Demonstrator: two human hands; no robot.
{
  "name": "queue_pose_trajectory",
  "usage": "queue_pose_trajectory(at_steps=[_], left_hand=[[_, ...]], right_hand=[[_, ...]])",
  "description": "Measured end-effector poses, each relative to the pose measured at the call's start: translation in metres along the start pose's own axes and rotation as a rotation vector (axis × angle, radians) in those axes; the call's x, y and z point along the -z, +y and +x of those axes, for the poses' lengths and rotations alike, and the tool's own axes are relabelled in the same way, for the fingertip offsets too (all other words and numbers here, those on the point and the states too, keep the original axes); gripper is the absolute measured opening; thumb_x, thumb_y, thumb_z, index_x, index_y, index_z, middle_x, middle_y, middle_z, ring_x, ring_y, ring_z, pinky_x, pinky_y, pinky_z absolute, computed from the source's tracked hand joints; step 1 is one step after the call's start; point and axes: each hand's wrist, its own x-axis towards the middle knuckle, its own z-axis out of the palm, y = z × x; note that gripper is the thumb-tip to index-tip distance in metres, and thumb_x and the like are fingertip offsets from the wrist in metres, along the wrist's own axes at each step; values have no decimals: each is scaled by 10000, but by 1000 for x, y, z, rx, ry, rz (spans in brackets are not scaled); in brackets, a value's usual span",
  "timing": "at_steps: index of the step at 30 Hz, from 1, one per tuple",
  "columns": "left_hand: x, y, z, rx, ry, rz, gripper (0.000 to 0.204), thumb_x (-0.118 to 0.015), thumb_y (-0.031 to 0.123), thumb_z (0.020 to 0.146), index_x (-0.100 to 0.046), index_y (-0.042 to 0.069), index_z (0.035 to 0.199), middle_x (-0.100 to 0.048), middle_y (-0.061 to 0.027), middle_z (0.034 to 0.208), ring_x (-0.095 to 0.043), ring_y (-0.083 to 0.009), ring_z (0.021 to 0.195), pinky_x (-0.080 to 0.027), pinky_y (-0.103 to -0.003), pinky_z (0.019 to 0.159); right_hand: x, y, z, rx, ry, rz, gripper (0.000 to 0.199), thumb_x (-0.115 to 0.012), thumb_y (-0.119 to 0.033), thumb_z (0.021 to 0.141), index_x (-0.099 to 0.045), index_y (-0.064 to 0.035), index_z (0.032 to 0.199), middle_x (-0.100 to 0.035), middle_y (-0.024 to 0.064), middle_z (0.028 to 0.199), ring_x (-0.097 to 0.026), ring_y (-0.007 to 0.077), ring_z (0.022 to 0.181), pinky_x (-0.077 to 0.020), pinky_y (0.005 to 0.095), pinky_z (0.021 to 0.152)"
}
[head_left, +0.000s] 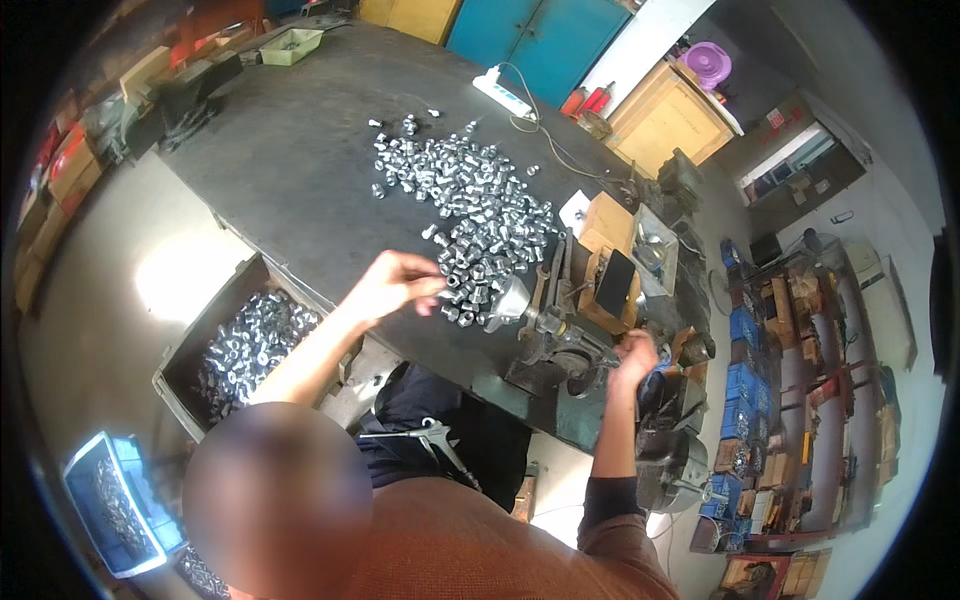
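Head view: left hand (403,283) at shiny silver metal fittings (472,185) heaped on the dark counter (280,160), right hand (635,355) curled by a grey metal device (554,327), can't tell if either's gripping. Picking step, I reckon; next needs a neat pinch.

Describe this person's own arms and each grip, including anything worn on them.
The left grip and right grip are ungloved. The left forearm is bare, its sleeve out of sight. The right sleeve is rusty brown, with a black cuff or undersleeve showing at its end. No cables or markings are visible.
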Motion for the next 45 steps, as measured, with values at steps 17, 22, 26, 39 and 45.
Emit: queue_pose_trajectory(at_steps=[17, 22, 26, 39, 45], left_hand=[[-24, -45, -22, -264, 146, 914, 252, -618, 197, 739, -632, 40, 936, -633, -179, 825, -618, -324, 775, -490, -387, 721], [-73, -63, 31, -208, -101, 1165, 289, -596, 266, 755, -561, 62, 957, -619, -159, 710, -623, -301, 718, -486, -410, 625], [-64, -82, 29, -306, -53, 1221, 322, -578, 266, 764, -528, 51, 999, -607, -149, 636, -619, -315, 627, -481, -412, 567], [-51, -20, 32, -125, -250, -419, 206, -546, -2, 819, -528, -50, 1019, -604, -80, 750, -598, -138, 654, -491, -261, 627], [-54, -13, 57, -82, -368, -359, 207, -579, 19, 828, -558, -57, 1019, -612, -76, 749, -610, -140, 650, -500, -258, 620]], right_hand=[[33, 32, -96, -173, 145, 187, 83, -443, -26, 788, -523, -28, 765, -366, -19, 576, -324, 63, 476, -257, 205, 418], [27, 32, -88, -206, 193, 156, 90, -437, -30, 774, -526, -18, 763, -355, -23, 563, -324, 65, 468, -264, 208, 418], [31, 28, -99, -227, 126, 205, 79, -434, -26, 768, -511, -10, 757, -355, -17, 569, -307, 66, 466, -250, 216, 417], [37, 21, -106, -228, 71, 221, 79, -424, -47, 777, -488, -11, 750, -351, -2, 573, -295, 82, 476, -250, 223, 431], [37, 23, -106, -217, 72, 237, 78, -434, -51, 775, -495, -7, 752, -354, 3, 574, -301, 88, 480, -260, 233, 440]])
